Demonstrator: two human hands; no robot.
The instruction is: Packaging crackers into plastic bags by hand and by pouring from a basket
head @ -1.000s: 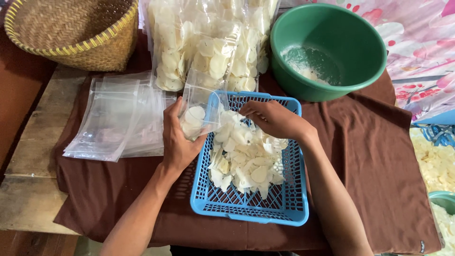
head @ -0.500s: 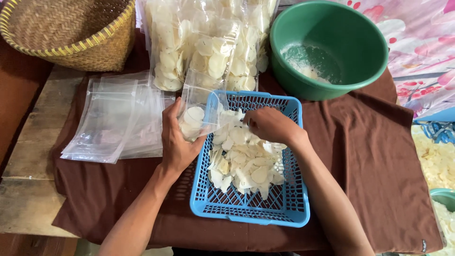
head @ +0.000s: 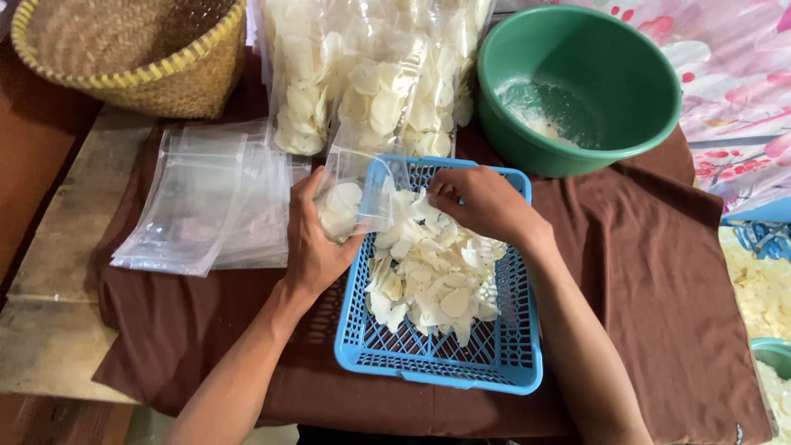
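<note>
My left hand [head: 311, 239] grips a small clear plastic bag [head: 350, 185] partly filled with pale white chips, its mouth tilted over the far-left corner of a blue plastic basket [head: 437, 358]. A heap of thin white chips [head: 428, 272] lies in the basket. My right hand [head: 482, 202] rests on the far end of that heap, fingers curled over some chips close to the bag's mouth.
A stack of empty clear bags [head: 206, 198] lies left on the brown cloth [head: 643, 280]. Filled chip bags [head: 371, 74] stand behind the basket. A green bowl [head: 577, 82] sits far right, a woven basket [head: 132, 49] far left. More chips [head: 762, 288] lie at the right edge.
My right hand dipped toward the chip heap and has come back up near the bag's mouth. The left hand and bag have stayed almost still.
</note>
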